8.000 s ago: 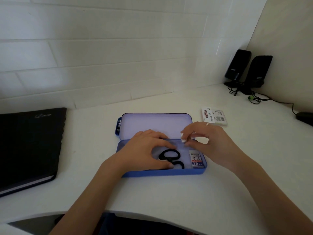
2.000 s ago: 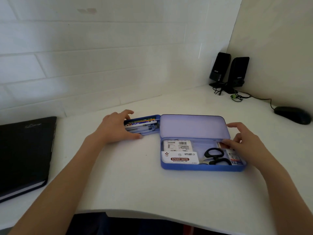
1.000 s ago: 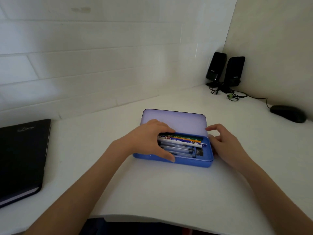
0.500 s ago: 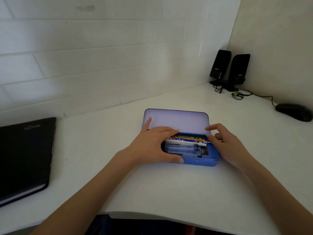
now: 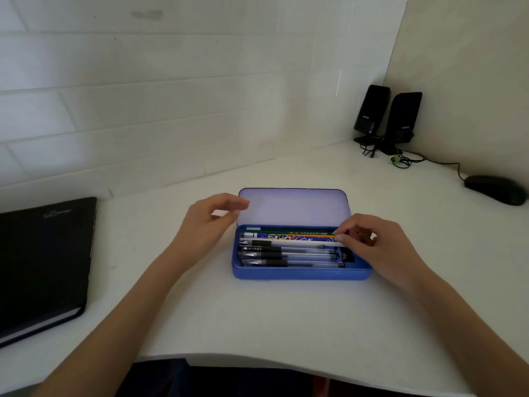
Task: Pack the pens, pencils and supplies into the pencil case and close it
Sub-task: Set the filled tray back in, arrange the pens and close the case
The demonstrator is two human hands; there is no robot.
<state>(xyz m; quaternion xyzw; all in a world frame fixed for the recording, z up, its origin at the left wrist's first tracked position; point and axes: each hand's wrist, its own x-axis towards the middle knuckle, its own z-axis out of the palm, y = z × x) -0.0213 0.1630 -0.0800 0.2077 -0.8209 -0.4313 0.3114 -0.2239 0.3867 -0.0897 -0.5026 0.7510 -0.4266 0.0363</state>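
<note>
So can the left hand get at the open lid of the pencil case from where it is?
Probably yes: the left hand hovers beside the lid, fingers by its left edge, with nothing between them.

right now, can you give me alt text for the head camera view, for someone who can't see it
An open blue pencil case sits on a white desk, its tray filled with pens and pencils lying lengthwise. The left hand hovers by the raised lid; the right hand touches the pencil tips. A black notebook, speakers and a mouse lie around.

Blue pencil case (image 5: 300,273), lilac lid inside; black-capped pens (image 5: 274,255); green pencil (image 5: 297,232); another possibly blue-patterned.
</note>
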